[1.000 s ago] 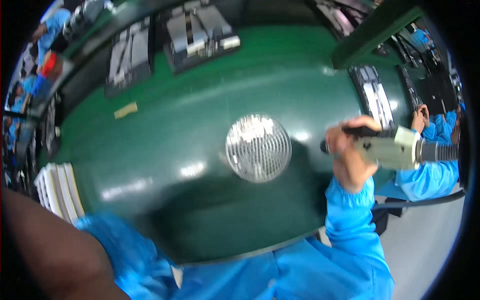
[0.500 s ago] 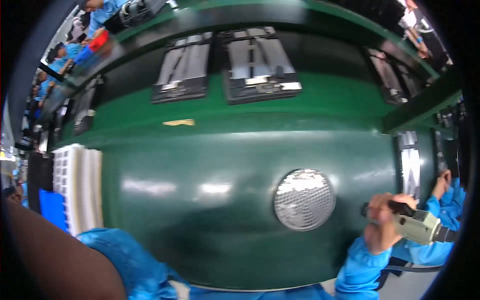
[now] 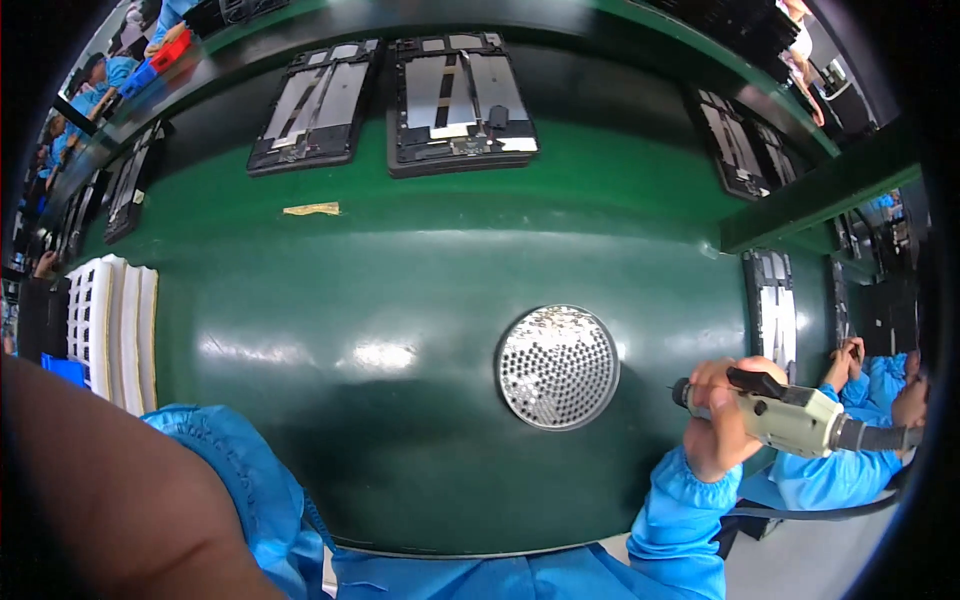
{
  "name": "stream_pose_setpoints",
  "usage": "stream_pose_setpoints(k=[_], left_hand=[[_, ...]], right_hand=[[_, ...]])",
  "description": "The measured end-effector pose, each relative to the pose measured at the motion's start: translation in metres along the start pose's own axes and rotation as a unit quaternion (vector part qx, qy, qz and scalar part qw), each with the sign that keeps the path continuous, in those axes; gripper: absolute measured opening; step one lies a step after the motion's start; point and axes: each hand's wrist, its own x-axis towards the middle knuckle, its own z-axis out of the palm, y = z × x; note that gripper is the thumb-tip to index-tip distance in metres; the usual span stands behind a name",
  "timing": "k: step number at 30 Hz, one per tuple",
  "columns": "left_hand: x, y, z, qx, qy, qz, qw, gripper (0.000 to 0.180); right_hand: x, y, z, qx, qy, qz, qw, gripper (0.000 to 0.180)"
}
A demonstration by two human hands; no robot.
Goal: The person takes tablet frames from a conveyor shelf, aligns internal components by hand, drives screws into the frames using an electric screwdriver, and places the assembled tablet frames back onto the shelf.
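My right hand (image 3: 728,418) is wrapped round a pale grey-green electric screwdriver (image 3: 790,415) with a black trigger lever and a thin bit pointing left. It is over the right side of the green bench, apart from the surface things. Left of it lies a round, shiny metal tray (image 3: 558,368) full of small holes. My left hand (image 3: 120,490) is raised very close at the lower left, past its blue cuff; its fingers are hidden, and nothing held shows.
Tablet-like devices with open backs (image 3: 463,105) stand stacked on the far shelf (image 3: 600,160). White foam trays (image 3: 112,330) stand upright at left. A yellowish strip (image 3: 312,209) lies far left. A green post (image 3: 820,200) and another worker (image 3: 850,450) are at right.
The whole view has shifted, so bench things sit further left and higher. The screwdriver, still in my right hand, looks sharper and nearer the round tray's level. My left arm remains raised at lower left.
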Motion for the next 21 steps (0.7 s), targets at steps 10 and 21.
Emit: stream_pose_setpoints(k=[10,21], left_hand=[[-0.009,0.001,0.022,0.128,-0.049,-0.035,0.990,0.035],[-0.100,-0.195,0.127,0.121,-0.400,-0.228,0.879,0.070]], right_hand=[[0.008,0.002,-0.017,-0.015,0.001,0.023,1.000,0.042],[0.020,-0.004,-0.014,-0.035,0.006,0.113,0.993,0.050]])
